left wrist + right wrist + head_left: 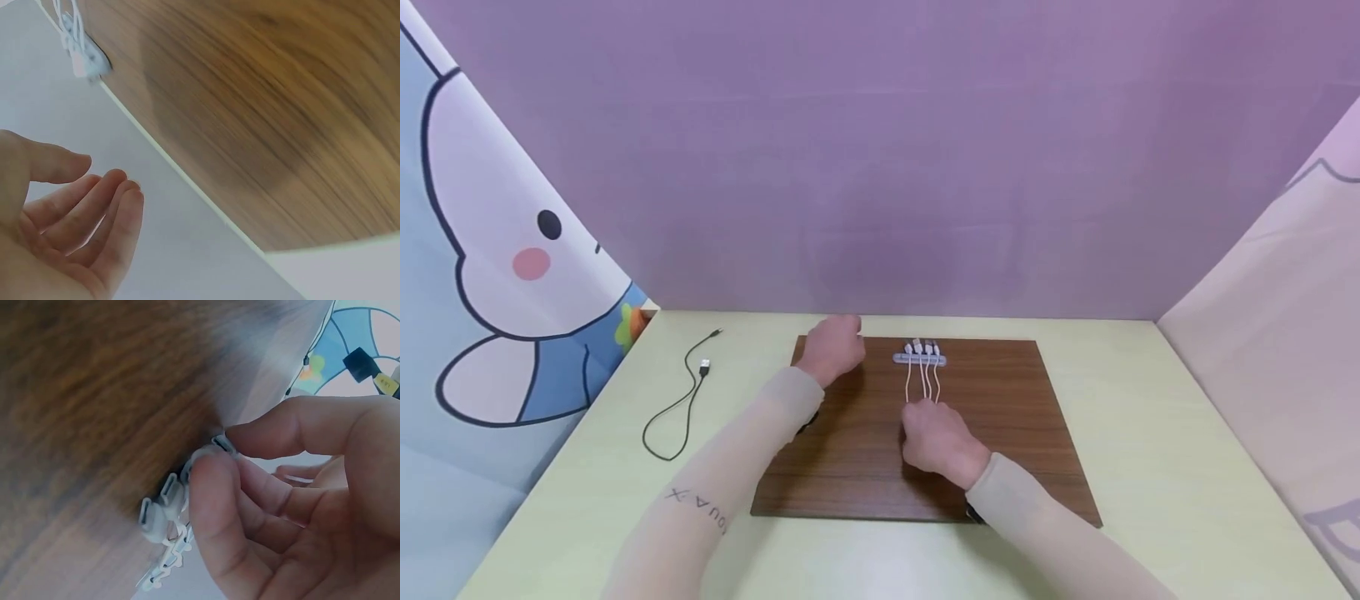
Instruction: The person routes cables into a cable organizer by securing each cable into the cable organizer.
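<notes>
Several white charging cables (923, 385) run side by side over a brown wooden board (865, 450). A pale cable clip strip (898, 358) near the board's far edge holds them, with their USB plugs (917, 345) beyond it. Toward the board's middle, my right hand (942, 443) is at the cables' near ends. Its thumb and index finger pinch a small white connector (224, 445), while other white connectors (150, 519) stick out beside the fingers. My left hand (833, 346) hovers by the board's far left corner, holding nothing, fingers loosely bent.
A thin black USB cable (688, 408) lies loosely looped on the pale table (587, 517), left of the board. A purple curtain (925, 167) closes off the back. Printed cloth (497, 358) hangs at the left side.
</notes>
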`<state>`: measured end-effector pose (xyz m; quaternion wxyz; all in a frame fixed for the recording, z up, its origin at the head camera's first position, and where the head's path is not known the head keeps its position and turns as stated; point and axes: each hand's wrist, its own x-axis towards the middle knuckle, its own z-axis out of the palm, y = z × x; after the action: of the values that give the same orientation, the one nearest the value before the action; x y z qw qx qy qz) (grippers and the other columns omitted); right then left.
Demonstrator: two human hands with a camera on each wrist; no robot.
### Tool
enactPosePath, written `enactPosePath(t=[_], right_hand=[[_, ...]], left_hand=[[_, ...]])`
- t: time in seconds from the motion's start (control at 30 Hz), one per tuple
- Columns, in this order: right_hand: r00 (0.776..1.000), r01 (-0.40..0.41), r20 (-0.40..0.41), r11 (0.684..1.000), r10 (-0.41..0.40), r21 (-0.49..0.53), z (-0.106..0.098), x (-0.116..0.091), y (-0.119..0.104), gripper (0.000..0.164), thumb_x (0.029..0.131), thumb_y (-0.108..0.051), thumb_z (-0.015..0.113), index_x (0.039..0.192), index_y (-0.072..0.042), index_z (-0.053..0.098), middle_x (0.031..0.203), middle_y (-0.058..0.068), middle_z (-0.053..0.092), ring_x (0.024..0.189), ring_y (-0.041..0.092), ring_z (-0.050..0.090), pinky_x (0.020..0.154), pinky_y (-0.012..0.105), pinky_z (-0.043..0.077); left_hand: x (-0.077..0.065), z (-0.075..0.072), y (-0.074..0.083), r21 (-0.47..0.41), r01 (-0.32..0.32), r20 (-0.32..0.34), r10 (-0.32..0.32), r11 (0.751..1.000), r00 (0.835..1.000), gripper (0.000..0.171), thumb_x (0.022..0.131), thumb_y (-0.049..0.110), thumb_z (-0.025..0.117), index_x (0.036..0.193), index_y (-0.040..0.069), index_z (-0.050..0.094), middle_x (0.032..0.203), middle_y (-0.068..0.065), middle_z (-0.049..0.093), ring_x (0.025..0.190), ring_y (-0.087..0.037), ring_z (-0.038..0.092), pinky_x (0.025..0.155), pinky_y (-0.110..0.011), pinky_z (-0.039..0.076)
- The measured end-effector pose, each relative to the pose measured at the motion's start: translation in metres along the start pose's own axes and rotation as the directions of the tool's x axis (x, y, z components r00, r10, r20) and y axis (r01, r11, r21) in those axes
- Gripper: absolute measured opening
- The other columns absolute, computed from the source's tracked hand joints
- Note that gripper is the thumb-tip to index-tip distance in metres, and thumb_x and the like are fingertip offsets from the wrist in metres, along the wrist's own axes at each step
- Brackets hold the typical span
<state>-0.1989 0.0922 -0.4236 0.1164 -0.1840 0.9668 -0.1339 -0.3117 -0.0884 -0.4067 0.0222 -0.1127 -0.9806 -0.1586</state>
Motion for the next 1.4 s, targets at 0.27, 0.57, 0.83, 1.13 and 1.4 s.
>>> enactPosePath(t=[0.27,0.57,0.83,1.13,1.4], right_hand=[[1.0,0.008,0.004,1.0,-0.008,-0.014,-0.001,0.001,0.0,0.022,0.083,0.001,0.063,0.066,-0.011,0.056,0.068,0.004,0.055,0.054,0.019,0.05,0.047,0.032,0.043],[1.0,0.02,0.011,1.0,-0.02,-0.02,-0.002,-0.001,0.004,0.019,0.082,-0.001,0.063,0.067,-0.011,0.057,0.069,0.004,0.055,0.057,0.02,0.052,0.049,0.034,0.044],[0.999,0.047,0.013,0.998,-0.046,-0.039,-0.002,-0.003,0.005,0.024,0.083,-0.006,0.064,0.062,-0.013,0.056,0.064,0.002,0.055,0.056,0.018,0.052,0.05,0.034,0.044],[0.998,0.056,0.009,0.997,-0.056,-0.045,-0.001,-0.003,0.006,0.027,0.084,-0.009,0.065,0.06,-0.014,0.055,0.064,0.002,0.054,0.054,0.017,0.05,0.048,0.033,0.043],[0.999,0.044,0.017,0.999,-0.044,-0.022,0.0,-0.003,0.006,0.02,0.085,-0.009,0.064,0.067,-0.012,0.056,0.067,0.003,0.055,0.055,0.018,0.051,0.048,0.033,0.043]], left_hand=[[-0.009,-0.018,-0.035,0.051,0.02,0.024,-0.022,0.998,0.999,0.02,0.094,0.004,0.05,0.075,0.01,0.052,0.068,-0.003,0.05,0.059,-0.017,0.045,0.05,-0.034,0.043],[-0.019,-0.038,-0.08,0.082,0.12,0.078,-0.126,0.989,0.989,0.012,0.094,0.006,0.048,0.092,0.003,0.06,0.084,-0.011,0.061,0.067,-0.024,0.054,0.055,-0.039,0.047],[-0.027,-0.047,-0.123,0.146,0.179,0.108,-0.196,0.973,0.975,0.015,0.088,0.003,0.046,0.095,-0.001,0.059,0.088,-0.018,0.063,0.068,-0.028,0.054,0.054,-0.043,0.048],[-0.035,-0.049,-0.169,0.178,0.24,0.088,-0.258,0.954,0.962,0.022,0.09,0.004,0.053,0.107,-0.006,0.062,0.107,-0.029,0.065,0.089,-0.042,0.065,0.068,-0.057,0.054],[-0.047,-0.046,-0.192,0.158,0.212,0.127,-0.233,0.964,0.964,0.026,0.092,0.005,0.049,0.109,-0.011,0.061,0.108,-0.034,0.063,0.095,-0.051,0.063,0.072,-0.062,0.054]])
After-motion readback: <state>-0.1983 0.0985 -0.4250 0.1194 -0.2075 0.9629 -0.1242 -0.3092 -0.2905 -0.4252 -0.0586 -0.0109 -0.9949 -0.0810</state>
